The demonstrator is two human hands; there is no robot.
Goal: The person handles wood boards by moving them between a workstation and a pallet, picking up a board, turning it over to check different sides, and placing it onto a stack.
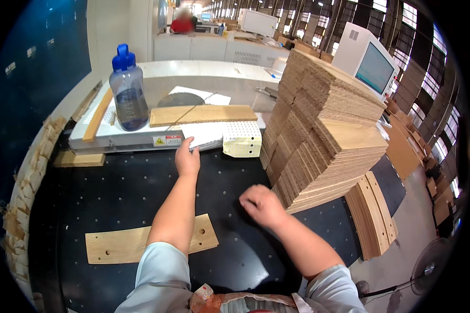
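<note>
My left hand (187, 160) reaches forward to the near edge of a white paper sheet (196, 133), its fingertips at the sheet and thumb apart from the fingers. I cannot see anything gripped in it. Above the dark table, my right hand (263, 205) is curled loosely and slightly blurred, with nothing showing in it. It is close to the tall stack of wood-fibre boards (318, 135). Under my left forearm lies a curved wooden panel (117, 245) with drilled holes. Beside the sheet is a pad of perforated labels (242, 146) with a pale yellow front.
A water bottle (129, 96) with a blue lid stands on the white machine ledge (102, 142), near a wooden strip (203, 115). More curved panels (371, 219) are stacked at right. A monitor (368, 62), a fan (428, 268) and a person (183, 23) are farther off.
</note>
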